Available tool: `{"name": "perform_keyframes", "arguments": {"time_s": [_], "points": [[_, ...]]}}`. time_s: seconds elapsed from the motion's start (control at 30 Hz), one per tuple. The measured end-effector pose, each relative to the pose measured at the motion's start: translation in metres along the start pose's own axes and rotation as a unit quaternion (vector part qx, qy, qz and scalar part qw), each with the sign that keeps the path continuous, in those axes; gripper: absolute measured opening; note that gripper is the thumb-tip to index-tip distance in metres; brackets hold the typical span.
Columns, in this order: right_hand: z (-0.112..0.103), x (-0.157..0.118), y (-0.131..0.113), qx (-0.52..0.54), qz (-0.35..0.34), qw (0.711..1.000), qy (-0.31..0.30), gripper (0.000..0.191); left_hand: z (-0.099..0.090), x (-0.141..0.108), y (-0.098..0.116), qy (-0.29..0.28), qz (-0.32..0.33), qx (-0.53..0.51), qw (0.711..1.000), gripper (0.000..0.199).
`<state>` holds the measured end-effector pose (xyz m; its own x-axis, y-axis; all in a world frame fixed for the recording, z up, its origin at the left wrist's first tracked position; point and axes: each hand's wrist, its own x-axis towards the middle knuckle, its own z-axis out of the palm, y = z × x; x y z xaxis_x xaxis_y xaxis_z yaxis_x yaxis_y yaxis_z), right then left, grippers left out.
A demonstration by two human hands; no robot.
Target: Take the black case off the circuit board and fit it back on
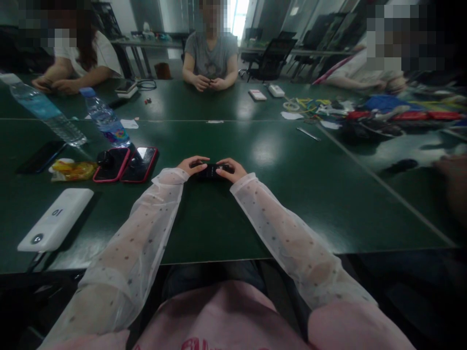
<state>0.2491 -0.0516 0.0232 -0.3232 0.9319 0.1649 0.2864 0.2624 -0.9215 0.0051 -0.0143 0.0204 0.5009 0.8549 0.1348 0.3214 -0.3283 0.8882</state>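
Note:
My left hand (193, 166) and my right hand (231, 169) are both closed on a small black flat object (211, 170) with faint white marks. It rests at or just above the green table (219, 218), in front of my body. Each hand grips one end, thumbs lying over its upper face. What kind of object it is I cannot make out, and its ends are hidden by my fingers. Left of my left hand lie two phones with red-pink edges, the closer one (139, 164) face up, the other (112, 165) with a small dark round item on it.
Two water bottles (105, 119) (47, 114) stand at the left, near a yellow packet (73, 170) and a white power bank (56, 218) with a cable. A pen (308, 134) and tangled cables (310, 104) lie right. Several people sit around the table.

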Motion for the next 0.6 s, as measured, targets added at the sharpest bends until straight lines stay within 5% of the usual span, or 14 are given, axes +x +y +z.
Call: {"name": "perform_keyframes", "arguments": {"time_s": [0.27,0.6], "points": [[0.001,0.002,0.003,-0.005,0.011,1.000,0.005,0.045,0.003,0.002,-0.001,0.016,-0.005,0.006,1.000,0.065],[0.001,0.003,0.015,-0.137,0.065,0.985,0.081,0.042,-0.002,0.000,0.000,0.000,0.012,0.060,0.998,0.075]]}}
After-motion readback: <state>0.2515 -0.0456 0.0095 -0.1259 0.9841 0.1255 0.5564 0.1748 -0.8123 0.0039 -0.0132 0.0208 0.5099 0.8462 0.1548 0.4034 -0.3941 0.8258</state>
